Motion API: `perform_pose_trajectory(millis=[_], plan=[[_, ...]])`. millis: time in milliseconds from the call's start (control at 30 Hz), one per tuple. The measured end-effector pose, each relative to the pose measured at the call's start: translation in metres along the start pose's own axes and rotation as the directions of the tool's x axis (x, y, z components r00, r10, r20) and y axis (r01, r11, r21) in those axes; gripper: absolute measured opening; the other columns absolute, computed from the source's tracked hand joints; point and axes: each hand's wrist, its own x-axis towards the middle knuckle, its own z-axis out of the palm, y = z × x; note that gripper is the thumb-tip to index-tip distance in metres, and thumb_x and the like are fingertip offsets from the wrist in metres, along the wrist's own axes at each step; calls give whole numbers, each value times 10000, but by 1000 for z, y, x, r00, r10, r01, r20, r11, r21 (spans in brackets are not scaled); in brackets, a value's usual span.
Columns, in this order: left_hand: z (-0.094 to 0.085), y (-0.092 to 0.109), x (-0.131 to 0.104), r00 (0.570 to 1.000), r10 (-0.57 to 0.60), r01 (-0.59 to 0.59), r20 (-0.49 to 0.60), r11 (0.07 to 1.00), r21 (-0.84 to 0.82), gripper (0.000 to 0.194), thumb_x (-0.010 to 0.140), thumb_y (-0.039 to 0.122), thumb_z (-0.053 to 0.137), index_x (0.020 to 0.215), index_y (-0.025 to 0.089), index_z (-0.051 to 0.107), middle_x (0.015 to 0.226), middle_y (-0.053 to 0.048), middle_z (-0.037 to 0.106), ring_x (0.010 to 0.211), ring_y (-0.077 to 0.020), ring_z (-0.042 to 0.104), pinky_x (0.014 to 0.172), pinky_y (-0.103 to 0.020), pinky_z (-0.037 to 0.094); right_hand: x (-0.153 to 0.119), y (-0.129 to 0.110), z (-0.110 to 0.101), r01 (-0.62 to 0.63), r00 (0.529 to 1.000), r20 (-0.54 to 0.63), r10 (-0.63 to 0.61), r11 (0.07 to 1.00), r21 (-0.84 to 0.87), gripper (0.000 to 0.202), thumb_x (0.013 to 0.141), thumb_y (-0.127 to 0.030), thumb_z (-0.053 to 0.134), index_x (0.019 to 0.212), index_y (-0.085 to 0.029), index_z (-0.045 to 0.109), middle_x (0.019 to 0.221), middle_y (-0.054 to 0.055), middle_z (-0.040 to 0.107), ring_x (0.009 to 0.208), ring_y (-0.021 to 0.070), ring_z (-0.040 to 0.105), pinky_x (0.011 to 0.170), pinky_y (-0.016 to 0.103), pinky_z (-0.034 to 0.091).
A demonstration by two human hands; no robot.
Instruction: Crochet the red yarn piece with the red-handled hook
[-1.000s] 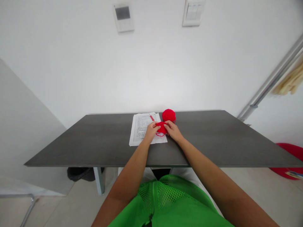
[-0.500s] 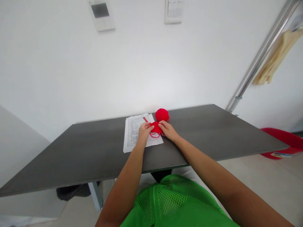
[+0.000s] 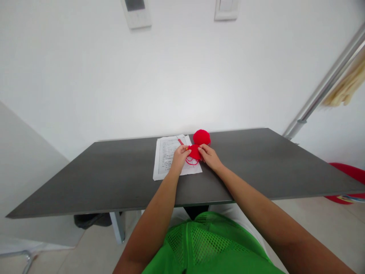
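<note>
A small red yarn piece (image 3: 195, 152), seemingly knitted or crocheted, is held between both hands above the paper. My left hand (image 3: 180, 155) pinches its left edge, and a tiny orange-yellow spot shows at those fingertips, too small to name. On the other side, my right hand (image 3: 209, 155) is closed on the right edge. A loose loop of red yarn (image 3: 191, 163) hangs below the piece. Just behind it sits a red ball of yarn (image 3: 202, 137). A thin tool with a red handle (image 3: 180, 141) lies on the printed sheets (image 3: 165, 156), partly under or near my left fingers.
The dark grey table (image 3: 119, 179) stands against a white wall with an intercom panel (image 3: 137, 14) and a switch (image 3: 226, 9). A metal pole (image 3: 325, 89) and a hanging cream cloth (image 3: 346, 89) are at right, above a red object (image 3: 346, 171) beyond the table.
The camera view has turned a little, so the scene sits farther right or lower in places. Both hands keep hold of the red piece, and an orange-yellow spot now shows at my left fingertips.
</note>
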Motion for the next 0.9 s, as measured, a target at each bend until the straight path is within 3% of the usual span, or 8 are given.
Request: perform_pose_trajectory(millis=[167,333,500,667,733,900], plan=[[-2,-1,0,998,21,-23,64,999,34,175,604,149,700,744,153,595,684,-7,665,658,-147,622,706,-281,471,0,2,-1,19,1000,-11,-19,1000,10,233,875,-401,444,722,-227,466,482,-66,438,429,115,404,459,243,322],[-1,0,-3,994,14,-20,111,999,47,172,627,234,713,682,155,570,618,7,638,589,-127,590,633,-252,450,2,2,-2,31,999,7,-32,996,89,243,848,-441,497,774,-212,534,533,-54,454,420,95,378,414,233,284],[0,0,-4,997,69,-74,45,990,124,202,646,294,714,656,163,560,575,19,600,547,-121,550,564,-235,406,3,0,1,-51,994,106,28,976,214,280,794,-478,563,845,-204,538,491,-82,458,378,78,366,378,210,265],[-4,1,-3,997,81,-81,4,993,85,151,657,283,669,677,168,573,587,21,611,548,-116,541,570,-236,397,1,-2,3,-150,970,227,93,957,249,312,749,-484,605,766,-197,484,499,-59,555,385,85,449,382,202,328],[-4,1,-3,998,48,-51,34,994,95,137,641,264,661,635,164,568,555,24,594,530,-110,524,558,-233,386,2,-1,2,-148,978,187,98,950,275,291,742,-460,611,746,-198,487,460,-73,517,372,83,435,377,200,318],[-2,-1,-4,994,1,-22,112,983,182,198,602,261,684,532,159,530,457,46,512,447,-72,431,481,-213,314,7,1,-2,-103,989,-49,137,897,429,299,737,-469,608,818,-199,508,506,-76,488,388,80,418,376,203,312]])
